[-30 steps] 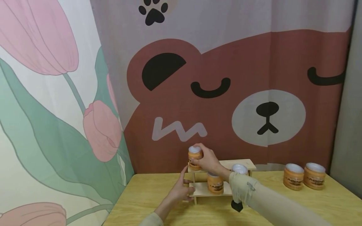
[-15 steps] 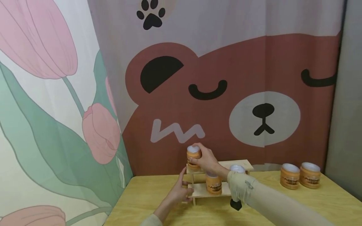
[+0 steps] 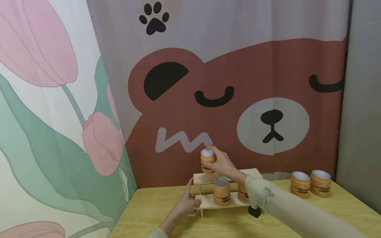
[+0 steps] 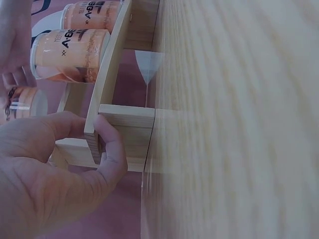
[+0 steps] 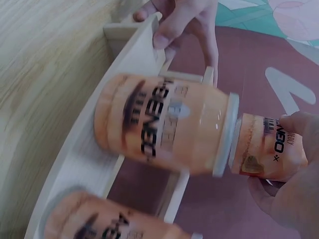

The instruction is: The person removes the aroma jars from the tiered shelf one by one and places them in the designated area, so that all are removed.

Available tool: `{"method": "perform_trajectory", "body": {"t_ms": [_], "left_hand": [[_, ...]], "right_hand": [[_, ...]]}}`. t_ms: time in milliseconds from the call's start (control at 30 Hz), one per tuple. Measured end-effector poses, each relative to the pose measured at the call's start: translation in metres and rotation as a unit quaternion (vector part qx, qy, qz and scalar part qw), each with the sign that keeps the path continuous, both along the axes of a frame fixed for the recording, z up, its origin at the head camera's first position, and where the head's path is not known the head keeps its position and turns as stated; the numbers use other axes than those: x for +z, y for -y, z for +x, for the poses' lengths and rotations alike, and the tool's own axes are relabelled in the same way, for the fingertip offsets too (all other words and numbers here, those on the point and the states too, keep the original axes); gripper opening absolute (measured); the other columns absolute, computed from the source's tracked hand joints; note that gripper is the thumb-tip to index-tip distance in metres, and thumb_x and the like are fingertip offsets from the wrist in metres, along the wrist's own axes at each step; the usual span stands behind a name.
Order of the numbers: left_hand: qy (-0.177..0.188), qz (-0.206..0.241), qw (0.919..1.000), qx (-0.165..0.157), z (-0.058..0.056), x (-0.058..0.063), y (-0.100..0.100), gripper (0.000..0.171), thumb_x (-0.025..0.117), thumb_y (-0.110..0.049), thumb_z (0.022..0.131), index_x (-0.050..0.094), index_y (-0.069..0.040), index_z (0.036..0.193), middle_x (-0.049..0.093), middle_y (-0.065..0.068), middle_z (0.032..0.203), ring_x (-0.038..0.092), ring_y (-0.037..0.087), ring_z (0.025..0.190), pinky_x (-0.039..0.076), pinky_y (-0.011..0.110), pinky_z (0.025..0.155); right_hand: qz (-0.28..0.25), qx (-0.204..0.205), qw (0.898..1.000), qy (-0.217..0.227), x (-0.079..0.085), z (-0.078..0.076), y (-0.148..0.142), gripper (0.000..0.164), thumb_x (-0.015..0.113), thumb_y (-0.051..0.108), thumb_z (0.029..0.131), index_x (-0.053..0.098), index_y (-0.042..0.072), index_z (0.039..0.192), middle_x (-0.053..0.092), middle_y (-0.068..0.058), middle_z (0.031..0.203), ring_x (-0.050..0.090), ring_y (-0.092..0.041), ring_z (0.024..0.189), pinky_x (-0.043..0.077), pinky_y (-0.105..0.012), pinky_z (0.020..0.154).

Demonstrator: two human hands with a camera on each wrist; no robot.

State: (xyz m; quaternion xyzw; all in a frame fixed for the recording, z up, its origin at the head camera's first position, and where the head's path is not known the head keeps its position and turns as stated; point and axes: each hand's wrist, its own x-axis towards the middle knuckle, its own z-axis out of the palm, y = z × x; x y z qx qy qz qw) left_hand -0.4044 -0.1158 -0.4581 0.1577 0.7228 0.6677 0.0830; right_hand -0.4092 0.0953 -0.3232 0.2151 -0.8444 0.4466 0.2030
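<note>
Jars (image 3: 222, 192), one in right hand (image 3: 223, 162), two on shelf (image 3: 205, 178), two on table (image 3: 160, 201)

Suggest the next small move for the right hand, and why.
Probably lift the jar a little higher: the right hand grips it just above the upper shelf, where it looked seated half a second ago. Two jars stand on the lower shelf, gripped by the left hand, so extra clearance should avoid a bump.
</note>
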Motion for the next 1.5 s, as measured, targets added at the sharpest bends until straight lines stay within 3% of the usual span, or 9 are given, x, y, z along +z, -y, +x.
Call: {"method": "perform_trajectory", "body": {"t_ms": [433, 1100, 1367, 1500], "left_hand": [[0.003, 0.004, 0.9999, 0.010, 0.001, -0.002, -0.001, 0.106, 0.067, 0.011, 0.087, 0.010, -0.033, 0.165, 0.035, 0.027, 0.118, 0.056, 0.025, 0.078, 0.054, 0.030, 0.052], [-0.005, -0.002, 1.0000, 0.005, 0.001, 0.000, 0.003, 0.106, 0.069, 0.007, 0.087, 0.009, -0.034, 0.165, 0.034, 0.025, 0.118, 0.052, 0.018, 0.070, 0.054, 0.029, 0.053], [-0.004, -0.007, 0.9999, 0.007, 0.002, 0.000, 0.000, 0.107, 0.067, 0.009, 0.088, 0.009, -0.040, 0.164, 0.036, 0.012, 0.101, 0.047, 0.016, 0.070, 0.052, 0.030, 0.053], [-0.002, -0.004, 1.0000, 0.006, 0.004, 0.002, -0.002, 0.107, 0.063, 0.011, 0.088, 0.007, -0.040, 0.164, 0.035, 0.006, 0.092, 0.041, 0.012, 0.066, 0.052, 0.030, 0.054]], "right_hand": [[0.035, -0.027, 0.999, -0.028, 0.002, 0.003, -0.061, 0.058, 0.080, 0.009, 0.090, 0.051, 0.009, 0.140, 0.063, -0.014, 0.120, 0.064, -0.029, 0.100, 0.057, -0.044, 0.079], [0.071, -0.077, 0.994, -0.042, 0.003, 0.023, -0.158, 0.064, 0.077, 0.006, 0.090, 0.046, 0.000, 0.145, 0.062, -0.023, 0.122, 0.063, -0.037, 0.104, 0.054, -0.050, 0.080], [0.092, -0.096, 0.990, -0.053, -0.003, 0.030, -0.186, 0.063, 0.077, 0.004, 0.088, 0.047, 0.001, 0.144, 0.060, -0.026, 0.124, 0.062, -0.039, 0.102, 0.053, -0.051, 0.079], [0.096, -0.110, 0.988, -0.042, -0.005, 0.031, -0.197, 0.063, 0.077, 0.005, 0.088, 0.047, 0.002, 0.144, 0.059, -0.027, 0.125, 0.062, -0.037, 0.099, 0.053, -0.046, 0.074]]}}
